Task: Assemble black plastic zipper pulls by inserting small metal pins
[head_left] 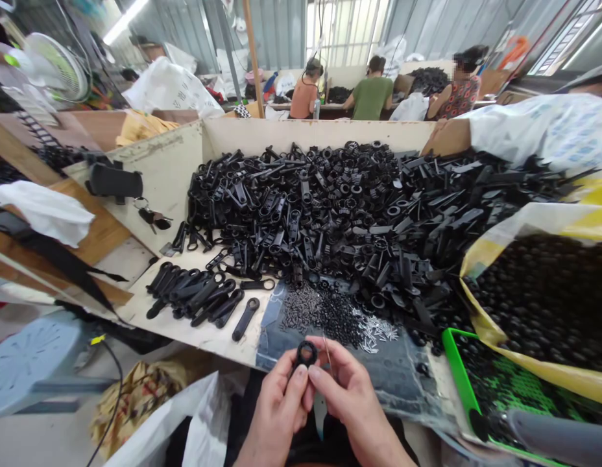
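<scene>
At the front edge of the bench, my left hand (284,399) pinches a black plastic part with a ring-shaped end (307,352). My right hand (347,395) is closed too, its thumb and fingers pressed on the ring's right side. A thin metal strip (326,353) stands up between the right fingers; its kind is unclear. Below the hands a pale pointed tip (320,418) shows. Just beyond lie small dark pieces (303,310), small black pieces (337,318) and silver pins (376,329) on a blue mat (398,383).
A big heap of black plastic parts (301,207) fills the bench's back. Handle-like parts (198,295) lie in rows at left. On the right stand a yellow-edged sack (476,259) of black pieces and a green tray (459,376). Several people work beyond the back board (305,131).
</scene>
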A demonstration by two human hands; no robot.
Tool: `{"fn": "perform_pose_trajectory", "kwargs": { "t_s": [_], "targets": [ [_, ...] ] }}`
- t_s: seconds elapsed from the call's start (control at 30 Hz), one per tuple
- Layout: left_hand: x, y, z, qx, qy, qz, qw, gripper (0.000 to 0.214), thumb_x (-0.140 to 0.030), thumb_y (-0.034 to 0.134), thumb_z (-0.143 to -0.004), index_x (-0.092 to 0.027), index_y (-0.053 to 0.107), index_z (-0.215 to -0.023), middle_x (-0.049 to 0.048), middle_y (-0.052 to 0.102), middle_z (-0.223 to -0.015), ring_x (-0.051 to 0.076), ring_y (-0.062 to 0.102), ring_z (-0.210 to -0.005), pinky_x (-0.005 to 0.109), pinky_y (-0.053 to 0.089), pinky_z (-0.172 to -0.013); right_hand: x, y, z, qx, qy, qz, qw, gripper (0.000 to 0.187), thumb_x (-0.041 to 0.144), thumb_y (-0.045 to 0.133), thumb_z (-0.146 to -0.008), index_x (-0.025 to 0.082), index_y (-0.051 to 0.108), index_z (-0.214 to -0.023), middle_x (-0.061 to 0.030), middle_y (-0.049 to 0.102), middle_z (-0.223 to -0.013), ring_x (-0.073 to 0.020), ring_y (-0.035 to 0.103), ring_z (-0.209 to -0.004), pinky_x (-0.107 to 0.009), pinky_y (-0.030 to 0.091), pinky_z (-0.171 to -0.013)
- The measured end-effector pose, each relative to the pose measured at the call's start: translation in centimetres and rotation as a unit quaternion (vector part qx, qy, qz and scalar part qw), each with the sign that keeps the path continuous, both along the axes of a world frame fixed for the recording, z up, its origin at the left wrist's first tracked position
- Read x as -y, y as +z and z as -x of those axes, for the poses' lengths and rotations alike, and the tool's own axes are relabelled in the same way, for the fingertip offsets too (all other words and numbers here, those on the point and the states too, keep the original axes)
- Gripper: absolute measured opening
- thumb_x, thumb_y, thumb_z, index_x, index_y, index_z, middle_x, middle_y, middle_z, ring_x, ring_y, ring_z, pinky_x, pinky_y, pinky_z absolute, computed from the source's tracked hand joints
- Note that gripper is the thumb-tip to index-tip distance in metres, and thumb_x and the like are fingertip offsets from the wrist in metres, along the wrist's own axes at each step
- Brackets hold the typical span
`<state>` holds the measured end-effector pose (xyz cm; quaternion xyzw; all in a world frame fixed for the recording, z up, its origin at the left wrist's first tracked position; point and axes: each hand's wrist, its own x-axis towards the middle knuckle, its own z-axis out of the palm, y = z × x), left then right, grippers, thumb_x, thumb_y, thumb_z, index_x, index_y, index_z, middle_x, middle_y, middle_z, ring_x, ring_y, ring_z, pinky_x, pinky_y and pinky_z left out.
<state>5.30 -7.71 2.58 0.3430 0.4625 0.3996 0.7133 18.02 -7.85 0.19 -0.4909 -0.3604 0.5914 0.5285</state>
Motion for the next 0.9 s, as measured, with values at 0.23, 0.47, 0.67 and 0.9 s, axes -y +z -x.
{"fn": "perform_pose_trajectory", "kwargs": {
  "t_s": [0.23, 0.47, 0.67, 0.9],
  "targets": [
    [0.3, -0.2, 0.1, -0.003, -0.015, -0.009, 1.000, 0.059, -0.065, 0.066, -0.088, -0.015, 0.064, -0.120, -0.0086, 0.045, -0.056, 0.003, 0.031, -0.044, 0.017, 0.024, -0.044, 0.0, 0.3, 0.6, -0.062, -0.014, -0.008, 0.998, 0.052, 0.057, 0.083, -0.079, 0.018, 0.071, -0.112, -0.0010, 0.067, -0.077, -0.0116, 0.060, -0.044, -0.024, 0.052, -0.043],
    [0.8, -0.8, 0.1, -0.017, 0.033, -0.010, 0.999, 0.065, -0.066, 0.067, -0.087, -0.017, 0.063, -0.130, -0.0059, 0.048, -0.060, 0.007, 0.036, -0.049, 0.019, 0.026, -0.044, 0.0, 0.5, 0.3, -0.025, -0.010, -0.001, 1.000, 0.053, 0.055, 0.083, -0.080, 0.018, 0.072, -0.116, -0.0019, 0.067, -0.078, -0.0131, 0.063, -0.048, -0.026, 0.057, -0.048],
    [1.0, -1.2, -0.3, -0.046, 0.049, -0.016, 0.998, 0.068, -0.068, 0.066, -0.086, -0.017, 0.063, -0.132, -0.0067, 0.045, -0.058, 0.008, 0.033, -0.048, 0.019, 0.025, -0.044, 0.0, -0.1, 0.8, -0.030, -0.024, 0.018, 0.999, 0.059, 0.058, 0.084, -0.078, 0.019, 0.074, -0.120, 0.0009, 0.063, -0.070, -0.0132, 0.060, -0.046, -0.026, 0.057, -0.041],
    [1.4, -1.7, -0.7, -0.116, 0.099, -0.044, 0.987, 0.060, -0.065, 0.068, -0.084, -0.022, 0.069, -0.126, 0.0046, 0.070, -0.078, 0.014, 0.048, -0.057, 0.023, 0.039, -0.050, 0.2, -0.3, 1.7, -0.049, -0.044, 0.025, 0.998, 0.059, 0.060, 0.082, -0.079, 0.020, 0.074, -0.122, 0.0005, 0.066, -0.071, -0.0104, 0.055, -0.040, -0.024, 0.055, -0.035]
  ]
}}
